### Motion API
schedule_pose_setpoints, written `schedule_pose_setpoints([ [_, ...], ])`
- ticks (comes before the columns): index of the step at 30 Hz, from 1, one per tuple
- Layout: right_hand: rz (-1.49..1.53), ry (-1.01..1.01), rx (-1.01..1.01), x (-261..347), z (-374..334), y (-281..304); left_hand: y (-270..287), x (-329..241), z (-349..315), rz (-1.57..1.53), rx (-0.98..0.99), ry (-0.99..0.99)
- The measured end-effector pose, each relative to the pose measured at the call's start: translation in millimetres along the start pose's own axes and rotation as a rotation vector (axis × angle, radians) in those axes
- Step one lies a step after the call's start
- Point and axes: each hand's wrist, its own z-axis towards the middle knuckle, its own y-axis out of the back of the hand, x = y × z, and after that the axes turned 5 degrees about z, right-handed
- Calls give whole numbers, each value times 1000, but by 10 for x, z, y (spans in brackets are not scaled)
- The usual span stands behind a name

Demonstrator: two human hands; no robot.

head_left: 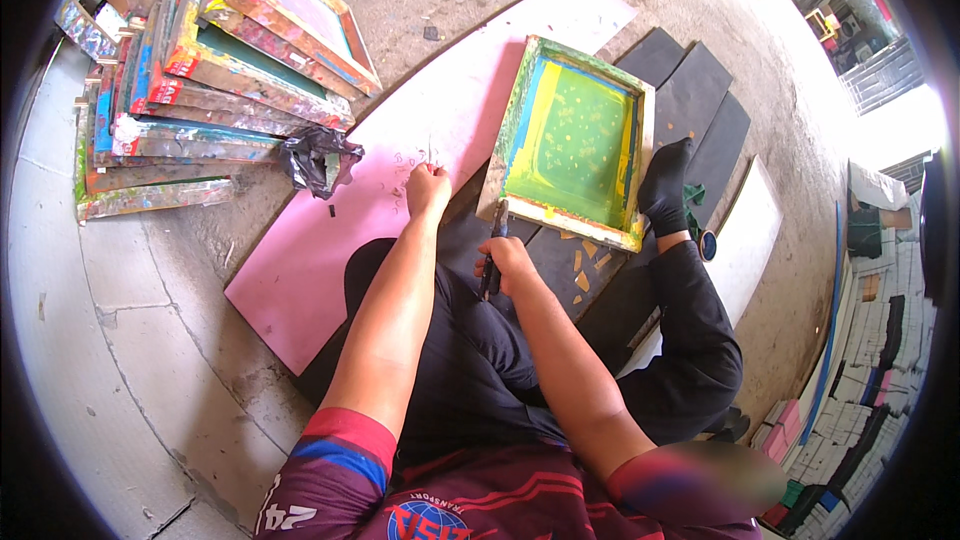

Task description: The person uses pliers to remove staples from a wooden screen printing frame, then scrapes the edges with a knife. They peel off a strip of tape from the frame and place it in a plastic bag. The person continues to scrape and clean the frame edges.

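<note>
My left hand (428, 190) is closed in a pinch over a pink board (315, 275). A small pale, thin bit shows at its fingertips, too small to name. My right hand (512, 262) is wrapped round a dark, long-handled hand tool (494, 252), whose exact kind I cannot make out. The tool's far end reaches the near left corner of a screen printing frame (648, 155). That frame has paint-stained wooden bars and a green and yellow mesh (575, 145). It lies partly on the pink board and partly on black boards, close to my foot.
Several paint-stained frames (215, 145) are stacked at the left, with a crumpled black plastic bag (318, 160) beside them. Beige scraps (581, 280) lie on the black boards (712, 105). A green cloth (692, 196) and a small dark container (708, 245) sit near my foot (666, 185).
</note>
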Motion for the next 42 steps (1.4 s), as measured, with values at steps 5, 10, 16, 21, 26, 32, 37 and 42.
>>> schedule_pose_setpoints([
  [5,-203,65,-128,-85,56,44,87,-36,-41,83,-63,53],
  [10,-219,114,-1,-183,118,251,99,26,6,44,-73,119],
  [16,93,-21,206,-71,-113,382,179,-63,-54,2,-56,170],
  [21,231,-87,408,-104,-69,568,110,9,-18,-168,-31,14],
  [26,152,3,424,-1,-322,546,139,-337,-409,-285,494,-156],
  [32,159,20,454,85,-387,438,62,-328,-495,-126,613,-268],
  [37,41,53,389,154,-505,322,-196,-8,-218,-17,401,-423],
  [42,0,35,193,124,-356,328,-211,164,42,-54,81,-223],
])
